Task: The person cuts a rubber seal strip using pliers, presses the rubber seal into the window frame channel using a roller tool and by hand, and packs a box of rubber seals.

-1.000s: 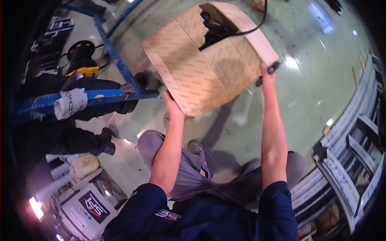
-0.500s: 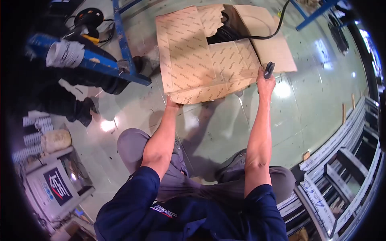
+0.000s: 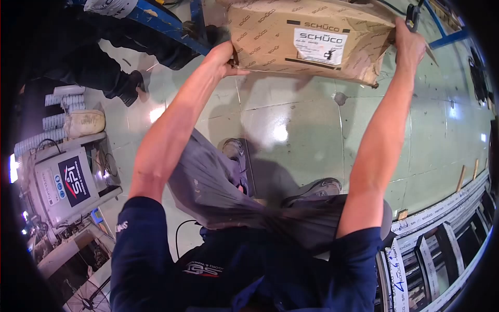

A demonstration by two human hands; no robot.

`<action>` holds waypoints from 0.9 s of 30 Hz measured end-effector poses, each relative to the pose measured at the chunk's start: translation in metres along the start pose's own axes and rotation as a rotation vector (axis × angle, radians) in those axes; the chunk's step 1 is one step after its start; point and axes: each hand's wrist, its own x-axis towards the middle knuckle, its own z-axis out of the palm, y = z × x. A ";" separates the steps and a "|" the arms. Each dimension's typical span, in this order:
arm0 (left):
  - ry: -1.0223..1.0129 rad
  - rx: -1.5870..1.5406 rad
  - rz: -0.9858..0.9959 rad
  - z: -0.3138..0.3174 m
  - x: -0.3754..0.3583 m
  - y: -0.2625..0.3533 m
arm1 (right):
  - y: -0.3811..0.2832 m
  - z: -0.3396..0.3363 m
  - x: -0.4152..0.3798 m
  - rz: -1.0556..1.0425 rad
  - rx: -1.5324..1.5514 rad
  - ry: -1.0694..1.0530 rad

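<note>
A brown cardboard box [image 3: 267, 44] printed with SCHÜCO is held out in front of me at the top of the view. Its side with a white label [image 3: 320, 47] faces me, and its lower right corner is crumpled. My left hand [image 3: 222, 58] grips the box's left end, thumb stretched along the lower edge. At the right end, my right hand [image 3: 409, 46] is closed on the cardboard. A black object [image 3: 413, 15] sticks up from that hand; its kind I cannot make out. The inside of the box is out of sight.
A blue metal frame [image 3: 171, 26] stands at upper left, with a person's dark-clothed legs [image 3: 112, 52] beside it. To the left is a grey machine [image 3: 67, 179] marked SPI. Stacked profile frames [image 3: 426, 249] lie at lower right. Tiled floor [image 3: 306, 130] lies below the box.
The box has tipped so its labelled side now faces me, and it sits higher in the view. Its open top and the black coil inside have gone from sight. Both hands have moved up, wider apart.
</note>
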 end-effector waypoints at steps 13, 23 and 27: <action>-0.039 0.018 0.087 0.010 -0.019 0.027 | -0.028 -0.039 -0.021 0.023 0.317 -0.115; -0.067 -0.084 0.115 0.005 -0.016 0.036 | -0.002 -0.005 0.018 -0.007 0.370 -0.171; -0.091 -0.087 0.118 0.005 -0.019 0.039 | -0.007 -0.012 0.012 -0.019 0.365 -0.211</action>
